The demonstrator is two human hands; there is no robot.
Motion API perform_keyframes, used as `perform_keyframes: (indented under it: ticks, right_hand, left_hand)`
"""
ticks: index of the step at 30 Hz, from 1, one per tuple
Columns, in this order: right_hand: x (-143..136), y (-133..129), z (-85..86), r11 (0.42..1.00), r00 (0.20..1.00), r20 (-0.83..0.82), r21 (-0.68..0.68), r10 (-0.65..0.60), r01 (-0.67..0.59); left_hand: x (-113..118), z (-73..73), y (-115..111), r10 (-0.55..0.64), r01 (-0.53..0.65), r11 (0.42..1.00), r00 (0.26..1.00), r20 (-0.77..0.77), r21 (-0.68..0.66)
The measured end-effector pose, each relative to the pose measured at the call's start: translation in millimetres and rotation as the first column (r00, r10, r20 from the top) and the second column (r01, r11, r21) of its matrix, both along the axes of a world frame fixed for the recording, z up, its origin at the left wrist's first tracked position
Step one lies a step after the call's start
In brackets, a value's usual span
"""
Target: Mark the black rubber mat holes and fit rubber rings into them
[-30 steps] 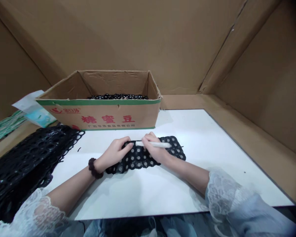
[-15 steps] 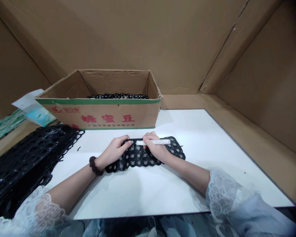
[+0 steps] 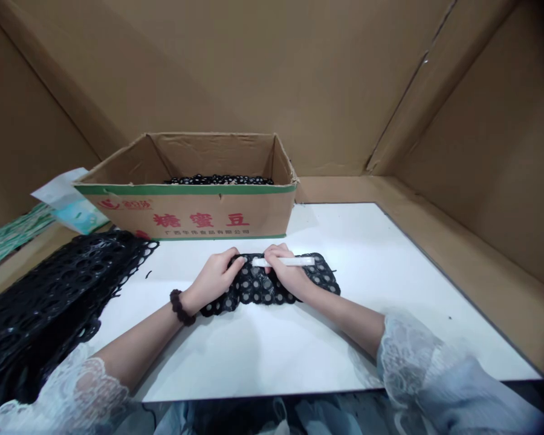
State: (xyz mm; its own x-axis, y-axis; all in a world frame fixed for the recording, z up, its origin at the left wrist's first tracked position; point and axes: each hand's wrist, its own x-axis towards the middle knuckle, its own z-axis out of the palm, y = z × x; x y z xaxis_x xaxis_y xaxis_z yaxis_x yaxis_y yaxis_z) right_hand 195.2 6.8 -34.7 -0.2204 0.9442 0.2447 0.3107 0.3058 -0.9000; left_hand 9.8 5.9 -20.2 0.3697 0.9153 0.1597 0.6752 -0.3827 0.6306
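A black sheet (image 3: 259, 291) patterned with rows of round grey discs lies on the white board in front of me. My left hand (image 3: 214, 279) pinches its left part, with the thumb on top and the fingers behind the far edge. Over the sheet's middle, my right hand (image 3: 291, 277) is closed round a slim white pen-shaped tool (image 3: 304, 261). That tool lies nearly level across the thumb, its left end close to the sheet's upper edge and my left thumb. Its exact kind and whether the tip touches the sheet I cannot tell.
A cardboard box (image 3: 199, 220) with red print stands behind my hands, holding black ring-patterned pieces (image 3: 222, 180). Glossy black perforated sheets (image 3: 58, 284) are heaped at the left, near a white-and-blue packet (image 3: 79, 205) and green-white strands (image 3: 16, 235). Cardboard walls surround the white board (image 3: 417, 290).
The view has shifted slightly. My left hand and the sheet's left end sit a little further right. Both hands keep their hold, and the white tool stays in nearly the same place.
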Motion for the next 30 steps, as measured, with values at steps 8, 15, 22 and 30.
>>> perform_keyframes:
  ticks: [8,15,22,30]
  right_hand:
    - [-5.2,-2.6,-0.1,0.999,0.987,0.160,0.044,-0.011,0.004]
    - [-3.5,-1.8,0.4,0.998,0.991,0.132,0.062,-0.029,0.021]
    - [-0.6,-3.4,5.1,0.997,0.988,0.137,0.017,0.075,-0.078]
    - [-1.3,-4.5,-1.9,0.977,0.976,0.211,0.187,0.061,-0.102]
  left_hand:
    - [8.0,-2.1,-8.8,-0.001,0.005,0.997,0.998,-0.057,0.074]
    - [-3.0,7.6,-4.7,-0.018,0.061,0.988,0.956,-0.292,0.139]
    - [-26.8,13.1,13.8,-0.182,0.195,0.981,0.920,-0.346,0.003]
    - [-23.6,16.0,13.3,-0.314,0.286,0.906,0.948,-0.045,-0.312]
